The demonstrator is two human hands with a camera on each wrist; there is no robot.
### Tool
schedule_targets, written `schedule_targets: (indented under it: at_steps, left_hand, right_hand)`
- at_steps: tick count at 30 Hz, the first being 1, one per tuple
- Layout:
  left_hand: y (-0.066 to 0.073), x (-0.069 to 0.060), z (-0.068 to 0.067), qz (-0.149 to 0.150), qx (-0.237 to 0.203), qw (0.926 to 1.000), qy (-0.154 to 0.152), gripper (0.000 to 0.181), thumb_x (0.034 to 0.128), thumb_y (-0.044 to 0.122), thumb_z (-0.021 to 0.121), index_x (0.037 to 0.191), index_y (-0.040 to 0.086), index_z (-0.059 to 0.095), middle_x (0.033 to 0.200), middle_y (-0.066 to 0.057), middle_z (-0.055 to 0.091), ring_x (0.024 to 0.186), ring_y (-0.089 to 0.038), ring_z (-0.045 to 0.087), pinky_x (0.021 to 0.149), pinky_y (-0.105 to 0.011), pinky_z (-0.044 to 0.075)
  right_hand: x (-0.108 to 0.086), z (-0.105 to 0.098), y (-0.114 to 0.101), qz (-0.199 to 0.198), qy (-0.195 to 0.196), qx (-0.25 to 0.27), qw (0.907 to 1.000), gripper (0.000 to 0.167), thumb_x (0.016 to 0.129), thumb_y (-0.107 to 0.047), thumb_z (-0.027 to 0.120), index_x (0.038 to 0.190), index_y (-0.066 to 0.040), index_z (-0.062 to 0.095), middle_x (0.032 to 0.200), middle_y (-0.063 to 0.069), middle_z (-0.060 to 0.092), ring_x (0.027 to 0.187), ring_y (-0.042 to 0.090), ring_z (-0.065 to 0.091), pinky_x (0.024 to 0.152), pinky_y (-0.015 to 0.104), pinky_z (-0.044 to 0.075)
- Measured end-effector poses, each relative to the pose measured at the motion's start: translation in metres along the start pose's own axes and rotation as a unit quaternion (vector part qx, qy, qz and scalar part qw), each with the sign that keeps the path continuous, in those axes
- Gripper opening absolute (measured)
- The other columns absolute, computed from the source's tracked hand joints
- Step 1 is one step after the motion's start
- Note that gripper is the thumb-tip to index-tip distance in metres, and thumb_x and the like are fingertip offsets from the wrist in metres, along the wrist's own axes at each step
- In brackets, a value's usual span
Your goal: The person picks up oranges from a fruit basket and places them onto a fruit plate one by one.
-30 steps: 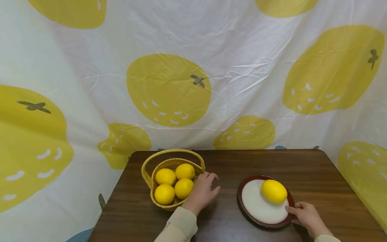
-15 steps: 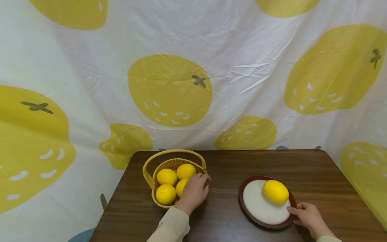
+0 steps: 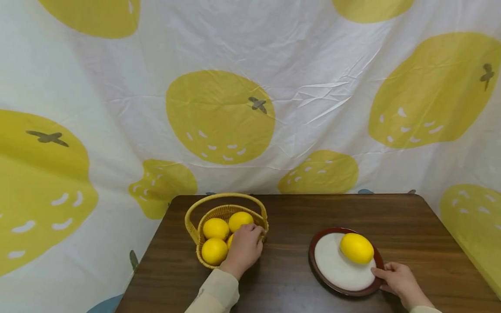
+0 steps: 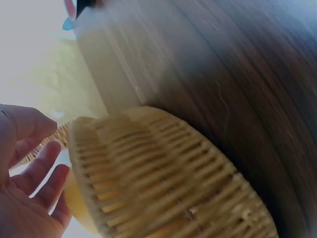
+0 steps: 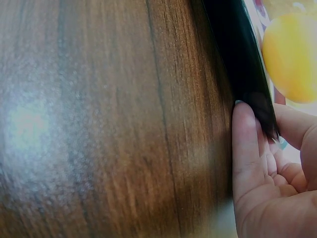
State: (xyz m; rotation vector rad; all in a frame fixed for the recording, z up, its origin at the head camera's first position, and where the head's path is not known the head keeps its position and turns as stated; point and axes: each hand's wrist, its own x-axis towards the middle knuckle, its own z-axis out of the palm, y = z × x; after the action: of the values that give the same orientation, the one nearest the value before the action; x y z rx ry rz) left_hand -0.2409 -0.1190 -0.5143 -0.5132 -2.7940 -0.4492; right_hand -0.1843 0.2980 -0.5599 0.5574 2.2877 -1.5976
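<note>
A wicker basket point(image 3: 225, 211) with an arched handle holds several yellow lemons point(image 3: 214, 251). Over its right side is my left hand point(image 3: 243, 250), covering most of one lemon. In the left wrist view the fingers of that hand point(image 4: 29, 173) are bent loosely above the basket wall point(image 4: 163, 178), beside a partly hidden lemon point(image 4: 79, 203); no firm hold shows. My right hand point(image 3: 401, 282) pinches the rim of a red-brown plate point(image 3: 338, 287) with a white centre, thumb on top, fingers below. One lemon point(image 3: 357, 248) lies on the plate.
Both things stand on a dark brown wooden table point(image 3: 285, 269), the basket left and the plate right. Behind the table's far edge hangs a white cloth point(image 3: 305, 52) printed with large yellow fruits.
My left hand has moved left from the basket's right rim to over the lemons inside. My right hand keeps its pinch on the plate, which has hardly moved.
</note>
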Motion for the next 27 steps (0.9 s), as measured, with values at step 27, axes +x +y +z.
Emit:
schedule_targets:
  at_steps: [27]
  left_hand:
    - [-0.031, -0.015, -0.016, -0.043, -0.008, 0.9976, -0.053, 0.038, 0.0949, 0.034, 0.067, 0.128, 0.015, 0.067, 0.127, -0.011, 0.06, 0.117, -0.035, 0.055, 0.1, -0.053, 0.046]
  right_hand:
    - [0.001, -0.001, 0.001, 0.005, -0.006, -0.008, 0.9999, 0.055, 0.095, -0.021, 0.071, 0.12, 0.02, 0.044, 0.1, 0.024, 0.061, 0.081, 0.017, 0.061, 0.076, 0.036, 0.061]
